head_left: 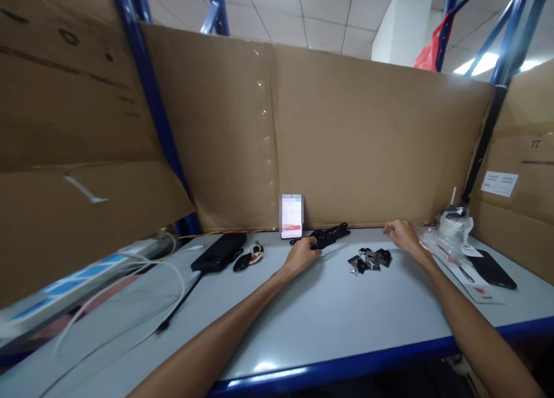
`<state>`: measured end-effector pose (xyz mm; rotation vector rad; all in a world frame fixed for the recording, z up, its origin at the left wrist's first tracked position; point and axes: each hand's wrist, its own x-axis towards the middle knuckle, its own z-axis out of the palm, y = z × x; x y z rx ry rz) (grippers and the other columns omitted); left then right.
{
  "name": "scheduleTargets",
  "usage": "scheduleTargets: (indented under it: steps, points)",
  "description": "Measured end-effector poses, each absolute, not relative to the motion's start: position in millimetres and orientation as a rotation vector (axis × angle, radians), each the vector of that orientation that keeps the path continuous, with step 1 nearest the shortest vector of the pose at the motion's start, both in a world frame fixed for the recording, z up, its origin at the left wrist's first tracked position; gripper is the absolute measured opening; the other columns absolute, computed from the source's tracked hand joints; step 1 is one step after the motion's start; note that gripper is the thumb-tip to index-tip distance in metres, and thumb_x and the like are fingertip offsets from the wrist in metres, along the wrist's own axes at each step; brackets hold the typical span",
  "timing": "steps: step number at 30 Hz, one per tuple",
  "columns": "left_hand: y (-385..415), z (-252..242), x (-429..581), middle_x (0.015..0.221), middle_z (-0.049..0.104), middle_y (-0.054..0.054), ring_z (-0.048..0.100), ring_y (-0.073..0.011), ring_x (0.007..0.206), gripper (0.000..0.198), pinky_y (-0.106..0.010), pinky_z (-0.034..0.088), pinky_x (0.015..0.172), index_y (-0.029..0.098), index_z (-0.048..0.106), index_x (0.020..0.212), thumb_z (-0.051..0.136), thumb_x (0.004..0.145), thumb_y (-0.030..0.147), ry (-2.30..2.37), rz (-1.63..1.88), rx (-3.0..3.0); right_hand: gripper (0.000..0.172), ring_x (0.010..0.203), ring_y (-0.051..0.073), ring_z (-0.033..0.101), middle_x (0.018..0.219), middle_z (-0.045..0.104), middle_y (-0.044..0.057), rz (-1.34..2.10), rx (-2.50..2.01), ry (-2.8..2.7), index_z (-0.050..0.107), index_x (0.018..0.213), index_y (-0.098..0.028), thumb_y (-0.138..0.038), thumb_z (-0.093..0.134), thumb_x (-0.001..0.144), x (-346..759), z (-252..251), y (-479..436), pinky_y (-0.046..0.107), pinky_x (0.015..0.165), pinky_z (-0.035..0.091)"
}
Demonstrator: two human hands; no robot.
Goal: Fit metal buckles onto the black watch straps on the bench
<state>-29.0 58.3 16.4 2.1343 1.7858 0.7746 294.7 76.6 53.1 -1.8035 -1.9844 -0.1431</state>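
A bundled black cable [331, 236] lies at the back of the grey table, just right of an upright phone [291, 216] with a lit screen. My left hand [302, 255] is at the bundle's near left end, its fingers closed on the cable; the fingertips are partly hidden. My right hand [402, 236] hovers toward the back right with loosely bent fingers and nothing visible in them. Between the hands sits a small pile of metal plates and black clips [371, 259], with small silver screws [354, 271] at its near left edge.
At left are a black power bank [219, 252], keys with a black fob [247, 259], white cables [173, 265] and a power strip [73, 282]. To the right are clear plastic packaging [441, 245] and a dark phone [493, 269]. Cardboard walls [367, 138] enclose the table.
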Motion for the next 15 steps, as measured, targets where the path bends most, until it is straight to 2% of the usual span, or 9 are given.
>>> scheduleTargets:
  steps: [6, 12, 15]
  points:
    - [45, 12, -19, 0.099, 0.073, -0.01, 0.066, -0.0269, 0.095, 0.028, -0.028, 0.04, 0.07, 0.02, 0.068, 0.102, 0.054, 0.078, 0.021, 1.863, 0.504, 2.393, 0.032, 0.081, 0.017, 0.066, 0.077, 0.075, 0.004, -0.069, -1.794, -2.07, 0.076, 0.069, -0.021, -0.007, 0.047, 0.073, 293, 51, 76, 0.021, 0.067, 0.038]
    - [44, 15, -15, 0.099, 0.074, -0.011, 0.067, -0.0266, 0.097, 0.029, -0.029, 0.043, 0.074, 0.02, 0.068, 0.105, 0.055, 0.079, 0.022, 1.905, 0.454, 2.369, 0.03, 0.08, 0.017, 0.066, 0.077, 0.075, 0.005, -0.035, -1.793, -2.08, 0.075, 0.07, -0.02, -0.007, 0.048, 0.073, 290, 51, 75, 0.021, 0.067, 0.038]
    - [43, 17, -17, 0.098, 0.073, -0.011, 0.067, -0.0274, 0.096, 0.029, -0.03, 0.044, 0.075, 0.02, 0.068, 0.107, 0.055, 0.082, 0.029, 1.9, 0.437, 2.385, 0.028, 0.078, 0.017, 0.066, 0.077, 0.074, 0.005, -0.025, -1.804, -2.079, 0.075, 0.071, -0.019, -0.007, 0.05, 0.073, 288, 52, 74, 0.021, 0.065, 0.037]
